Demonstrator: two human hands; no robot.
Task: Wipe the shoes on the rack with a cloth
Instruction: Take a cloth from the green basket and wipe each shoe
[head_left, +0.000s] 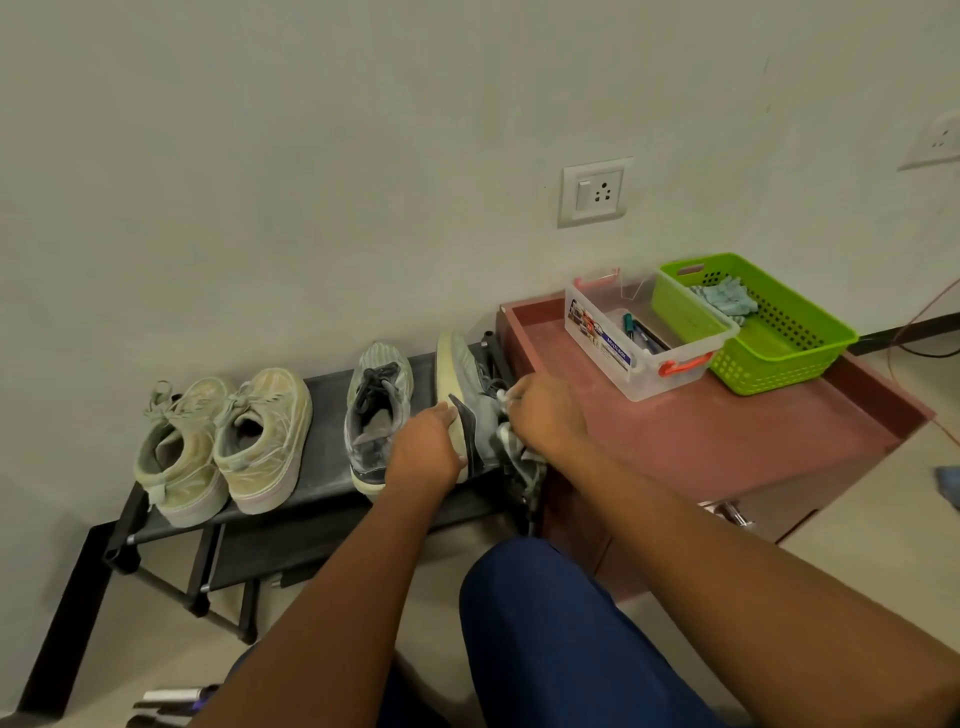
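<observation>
A low black shoe rack (322, 496) carries two pale green sneakers (223, 441) on the left and a grey sneaker (376, 410) upright in the middle. A second grey sneaker (467, 384) is tipped onto its side at the rack's right end, pale sole facing left. My left hand (428, 449) grips its heel and sole. My right hand (545, 415) holds a grey-white cloth (511, 441) against the shoe's upper. Part of the cloth hangs down below that hand.
A reddish-brown cabinet (727, 436) stands right of the rack, carrying a clear plastic box (639, 338) with small tools and a green basket (753, 322) holding another cloth. A wall socket (595, 192) is above. My blue-trousered knee (545, 623) is in front.
</observation>
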